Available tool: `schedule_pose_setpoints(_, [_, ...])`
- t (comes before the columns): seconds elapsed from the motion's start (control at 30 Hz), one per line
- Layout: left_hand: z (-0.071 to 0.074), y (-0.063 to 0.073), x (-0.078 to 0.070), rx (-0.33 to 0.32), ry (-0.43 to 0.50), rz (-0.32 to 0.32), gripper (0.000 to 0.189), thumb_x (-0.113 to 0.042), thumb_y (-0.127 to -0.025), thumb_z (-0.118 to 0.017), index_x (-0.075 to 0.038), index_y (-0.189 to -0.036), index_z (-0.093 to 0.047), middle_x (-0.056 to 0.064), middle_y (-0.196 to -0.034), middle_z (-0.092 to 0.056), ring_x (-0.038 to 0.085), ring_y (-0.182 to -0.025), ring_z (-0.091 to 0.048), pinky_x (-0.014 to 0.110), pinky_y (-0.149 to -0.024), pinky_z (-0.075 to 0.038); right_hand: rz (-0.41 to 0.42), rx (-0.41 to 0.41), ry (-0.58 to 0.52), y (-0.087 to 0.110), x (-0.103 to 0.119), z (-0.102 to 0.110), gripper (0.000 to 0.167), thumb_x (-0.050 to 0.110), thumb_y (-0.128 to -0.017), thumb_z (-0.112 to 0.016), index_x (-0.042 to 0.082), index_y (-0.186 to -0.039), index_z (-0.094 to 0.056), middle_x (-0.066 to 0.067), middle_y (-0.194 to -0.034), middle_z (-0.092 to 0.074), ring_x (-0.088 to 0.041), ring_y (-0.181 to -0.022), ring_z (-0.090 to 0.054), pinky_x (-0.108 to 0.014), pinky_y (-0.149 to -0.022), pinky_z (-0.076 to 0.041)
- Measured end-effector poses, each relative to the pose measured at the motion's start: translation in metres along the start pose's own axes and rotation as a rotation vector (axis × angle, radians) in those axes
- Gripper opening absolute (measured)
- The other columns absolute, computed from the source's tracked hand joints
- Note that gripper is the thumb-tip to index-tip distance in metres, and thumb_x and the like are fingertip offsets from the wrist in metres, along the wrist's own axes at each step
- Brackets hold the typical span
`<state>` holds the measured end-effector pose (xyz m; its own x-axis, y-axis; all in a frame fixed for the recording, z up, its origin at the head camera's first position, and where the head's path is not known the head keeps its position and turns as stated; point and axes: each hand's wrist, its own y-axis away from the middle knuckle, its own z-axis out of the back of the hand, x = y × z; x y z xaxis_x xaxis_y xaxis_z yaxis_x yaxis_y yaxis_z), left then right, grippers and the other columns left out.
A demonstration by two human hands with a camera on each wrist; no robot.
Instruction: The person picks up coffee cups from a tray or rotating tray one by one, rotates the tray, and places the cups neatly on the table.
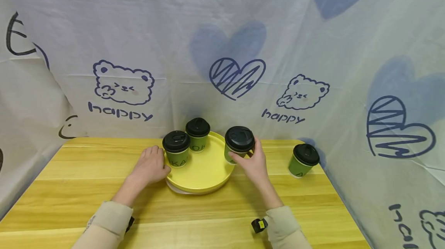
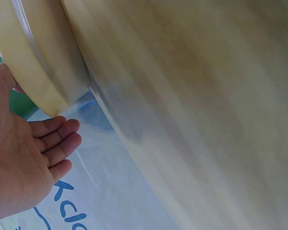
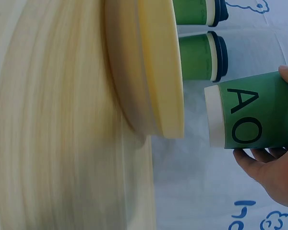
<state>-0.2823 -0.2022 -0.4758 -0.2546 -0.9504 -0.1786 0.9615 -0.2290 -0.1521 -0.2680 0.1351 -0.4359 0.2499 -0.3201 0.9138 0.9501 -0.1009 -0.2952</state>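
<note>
My right hand (image 1: pixel 255 164) grips a green paper cup (image 3: pixel 254 112) with a black lid, thumb on one side and fingers on the other. That cup is raised over the right edge of a round yellow tray (image 1: pixel 205 171); its white base is apart from the tray. At the tray's left rim is my left hand (image 1: pixel 149 165), its thumb over the rim and its fingers, slightly bent, along the outside. Two similar lidded cups stand upright on the tray, the front-left cup (image 1: pixel 177 156) close to the left hand and the rear cup (image 1: pixel 197 143) behind it.
Another green lidded cup (image 1: pixel 300 164) stands on the wooden table (image 1: pixel 208 222) at the right. A whitish base (image 1: pixel 177 189) shows beneath the tray. Behind the table hangs a pale printed cloth (image 1: pixel 180 48).
</note>
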Motion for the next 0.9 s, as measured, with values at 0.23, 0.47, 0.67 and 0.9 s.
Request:
schedule_pose_setpoints(0.23, [0.000,0.000,-0.002,0.012,0.005,0.006,0.054,-0.032,-0.080,-0.061,0.011,-0.112,-0.050,0.023,-0.109,-0.050,0.040,-0.109,-0.046,0.057,-0.109,-0.034,-0.042,-0.013,0.033,0.005,0.007,0.017,0.087,0.019,-0.073,-0.085,0.011,-0.145,-0.036,-0.014,-0.142,-0.049,-0.031,-0.133,-0.048,-0.050,-0.109,-0.043])
schedule_pose_setpoints(0.47, [0.000,-0.001,-0.001,0.014,0.004,0.008,0.055,-0.032,-0.080,-0.061,0.011,-0.113,-0.049,0.023,-0.109,-0.050,0.039,-0.108,-0.046,0.057,-0.107,-0.035,-0.036,-0.051,0.055,0.002,-0.017,0.031,0.085,0.026,-0.072,-0.086,0.016,-0.142,-0.038,-0.008,-0.140,-0.051,-0.027,-0.131,-0.049,-0.049,-0.109,-0.043])
schedule_pose_setpoints(0.67, [0.003,-0.001,0.001,0.011,-0.003,0.005,0.056,-0.031,-0.080,-0.060,0.012,-0.114,-0.049,0.023,-0.109,-0.051,0.040,-0.107,-0.046,0.058,-0.106,-0.036,-0.038,-0.077,0.080,0.004,-0.033,0.040,0.086,0.030,-0.072,-0.086,0.015,-0.142,-0.037,-0.008,-0.138,-0.051,-0.028,-0.130,-0.050,-0.050,-0.109,-0.043])
schedule_pose_setpoints(0.9, [0.000,-0.002,0.001,0.008,0.002,-0.001,0.055,-0.031,-0.079,-0.061,0.011,-0.113,-0.049,0.022,-0.106,-0.051,0.039,-0.105,-0.047,0.057,-0.104,-0.037,-0.089,-0.098,0.093,0.008,-0.045,0.054,0.088,0.031,-0.073,-0.085,0.014,-0.143,-0.034,-0.011,-0.136,-0.050,-0.030,-0.129,-0.049,-0.051,-0.109,-0.043])
